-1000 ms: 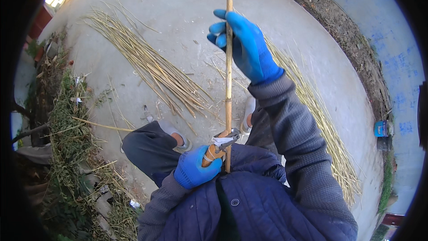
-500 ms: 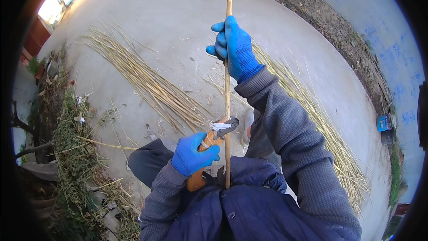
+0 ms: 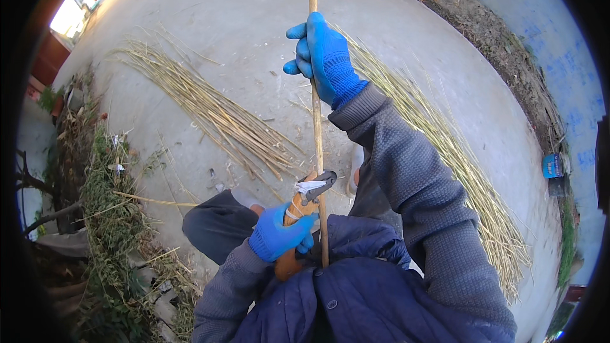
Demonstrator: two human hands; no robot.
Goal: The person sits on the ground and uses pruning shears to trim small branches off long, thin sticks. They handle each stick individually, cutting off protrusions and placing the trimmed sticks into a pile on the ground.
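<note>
My left hand (image 3: 281, 232), in a blue glove, is closed round the thick wooden handle of pruning shears (image 3: 302, 198). White wrapping binds the tool near its dark metal head, which sits against a long, slender cane (image 3: 318, 140). Higher up, my gloved right hand (image 3: 323, 54) grips this cane, its thumb and fingers curled about the stalk. The cane runs nearly upright through the picture, with its lower end by my dark jacket. Whether the blades close round the cane or only touch it, I cannot tell.
A bundle of dry canes (image 3: 213, 111) lies on the concrete ground at left, and a longer pile (image 3: 470, 197) stretches along my right side. Cut weeds (image 3: 111, 216) border the left edge. A blue bucket (image 3: 553, 166) stands by the right wall.
The cane, my right hand and its upper end have shifted slightly left. My left hand and the shears have dropped a little lower. Both grips stay as they were.
</note>
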